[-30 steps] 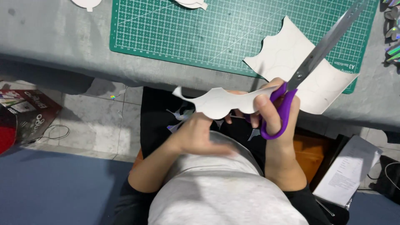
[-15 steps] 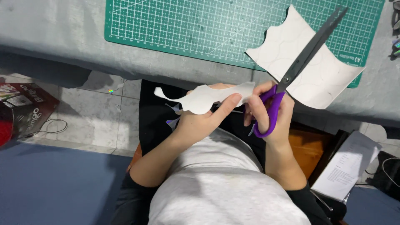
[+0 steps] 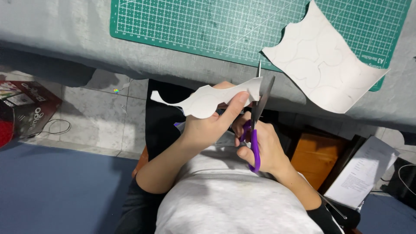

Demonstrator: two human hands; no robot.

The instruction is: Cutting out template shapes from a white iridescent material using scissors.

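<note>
We've got the left hand (image 3: 208, 128) pinching a wavy paper strip (image 3: 208, 100) below the table edge, right hand (image 3: 260, 149) fingers curled through purple scissors (image 3: 256, 125), blades apparently just starting in, so most circles on the sheet (image 3: 325, 65) remain uncut.

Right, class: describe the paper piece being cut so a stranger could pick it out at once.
Start at the green cutting mat on the grey table, then drop below the table edge to the person's lap. There the left hand pinches a narrow white paper strip with wavy edges, at the scissors in the right hand. Unlike the large sheet lying on the mat, it is held in the air.
</note>
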